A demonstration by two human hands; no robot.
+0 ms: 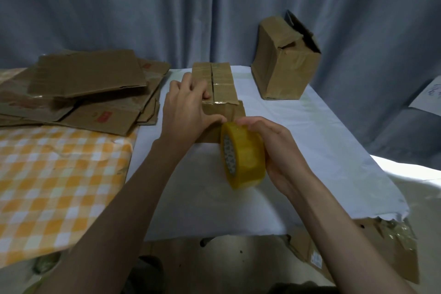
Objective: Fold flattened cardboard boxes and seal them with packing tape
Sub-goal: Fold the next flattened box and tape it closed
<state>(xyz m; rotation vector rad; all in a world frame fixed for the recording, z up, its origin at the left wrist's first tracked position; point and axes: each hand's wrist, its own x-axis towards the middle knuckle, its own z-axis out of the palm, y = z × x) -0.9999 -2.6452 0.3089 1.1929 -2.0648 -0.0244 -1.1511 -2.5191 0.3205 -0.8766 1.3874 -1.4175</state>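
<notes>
Taping box (pixel 223 86) (flaps shut).

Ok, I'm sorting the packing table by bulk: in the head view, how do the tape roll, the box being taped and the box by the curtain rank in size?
1. box by the curtain
2. box being taped, partly hidden by the left hand
3. tape roll, held in the right hand; nearness enlarges it
</notes>
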